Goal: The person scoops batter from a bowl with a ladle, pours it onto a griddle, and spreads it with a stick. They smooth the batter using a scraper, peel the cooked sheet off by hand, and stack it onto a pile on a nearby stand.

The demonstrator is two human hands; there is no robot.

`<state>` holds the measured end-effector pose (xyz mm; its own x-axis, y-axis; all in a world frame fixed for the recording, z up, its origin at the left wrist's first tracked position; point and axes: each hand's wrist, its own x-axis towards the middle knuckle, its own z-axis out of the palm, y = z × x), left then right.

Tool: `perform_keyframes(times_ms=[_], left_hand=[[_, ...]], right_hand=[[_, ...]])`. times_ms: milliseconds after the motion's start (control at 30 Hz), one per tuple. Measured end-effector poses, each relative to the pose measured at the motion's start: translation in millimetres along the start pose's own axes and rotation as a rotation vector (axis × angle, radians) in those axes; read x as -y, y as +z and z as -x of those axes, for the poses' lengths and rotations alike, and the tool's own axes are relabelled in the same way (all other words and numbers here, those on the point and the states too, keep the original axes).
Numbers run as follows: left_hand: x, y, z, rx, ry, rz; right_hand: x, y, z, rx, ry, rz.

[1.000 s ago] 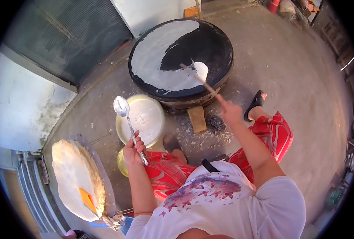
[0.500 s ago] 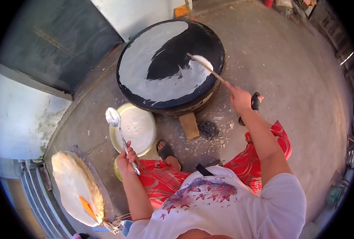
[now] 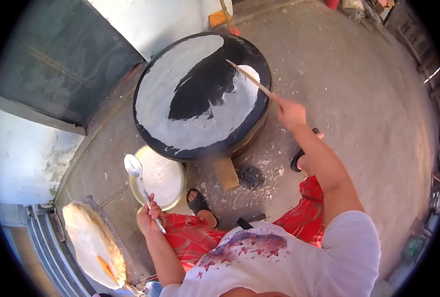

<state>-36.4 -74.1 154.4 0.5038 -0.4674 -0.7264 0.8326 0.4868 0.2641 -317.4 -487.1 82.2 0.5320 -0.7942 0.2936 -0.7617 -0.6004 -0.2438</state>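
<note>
A large round black griddle [image 3: 195, 91] stands in front of me, with a ring of white batter [image 3: 153, 106] spread over its left and near side. My right hand [image 3: 290, 113] is closed on a wooden batter spreader [image 3: 252, 79], whose blade lies over the batter at the griddle's right side. My left hand [image 3: 150, 216] grips the handle of a metal ladle [image 3: 133, 166], its bowl coated white. The ladle is held up beside a pale basin [image 3: 160, 178] of white batter, left of my foot.
A stack of thin flatbreads [image 3: 91, 242] with an orange scraper [image 3: 106, 268] on top lies at lower left. A board [image 3: 226, 174] and a dark scrunched bundle [image 3: 251, 176] are on the floor by the griddle. White walls and a dark screen [image 3: 61, 59] stand at left.
My right hand has moved the spreader along the griddle's right edge, widening the batter there. The view has shifted, so the griddle sits lower and further left. The left hand still holds the ladle.
</note>
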Motion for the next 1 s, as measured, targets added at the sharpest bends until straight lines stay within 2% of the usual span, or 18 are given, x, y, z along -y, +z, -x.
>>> perform_keyframes(times_ms=[67, 100, 167, 200, 267, 400, 467, 500, 533, 600, 733, 800, 833, 900, 933, 1000], left_hand=[[2, 1, -3, 0.000, -0.013, 0.013], [3, 3, -3, -0.017, -0.014, 0.015], [4, 9, -2, -0.028, -0.030, 0.023], [6, 8, -4, -0.026, -0.027, 0.029], [7, 8, -5, -0.028, -0.001, -0.028], [17, 21, -11, -0.059, -0.002, 0.011], [20, 27, -12, -0.069, -0.009, 0.018], [22, 29, -13, -0.085, -0.021, 0.024], [22, 30, -14, -0.084, -0.020, 0.026], [23, 31, -13, -0.082, -0.002, -0.012], [26, 36, -14, -0.088, -0.007, 0.025], [26, 37, -16, -0.092, -0.009, 0.043], [26, 37, -19, -0.097, -0.013, 0.063], [25, 36, -19, -0.095, -0.018, 0.062], [25, 36, -19, -0.093, -0.022, 0.061], [26, 38, -20, -0.092, -0.002, 0.044]], right_hand=[[16, 4, 0, 0.117, 0.114, -0.340], [10, -2, 8, 0.118, 0.111, -0.342], [-21, -19, 21, 0.251, -0.351, -0.113], [-45, -12, 13, 0.250, -0.357, -0.113], [-84, 8, -10, 0.155, -0.155, -0.087], [-43, 19, -79, 0.007, -0.158, 0.036], [-22, 17, -85, 0.198, 0.131, -0.439], [-21, 9, -76, 0.226, -0.025, -0.401], [-38, 10, -70, 0.225, -0.027, -0.400], [-79, 13, -65, 0.187, -0.204, -0.283], [-79, 24, -119, 0.124, -0.109, -0.073], [-48, 44, -147, -0.087, -0.161, -0.058], [-48, 41, -148, -0.090, -0.164, -0.056], [-41, 34, -141, 0.170, -0.184, -0.220], [-54, 29, -138, 0.167, -0.189, -0.219], [-89, 18, -133, 0.293, -0.205, -0.287]])
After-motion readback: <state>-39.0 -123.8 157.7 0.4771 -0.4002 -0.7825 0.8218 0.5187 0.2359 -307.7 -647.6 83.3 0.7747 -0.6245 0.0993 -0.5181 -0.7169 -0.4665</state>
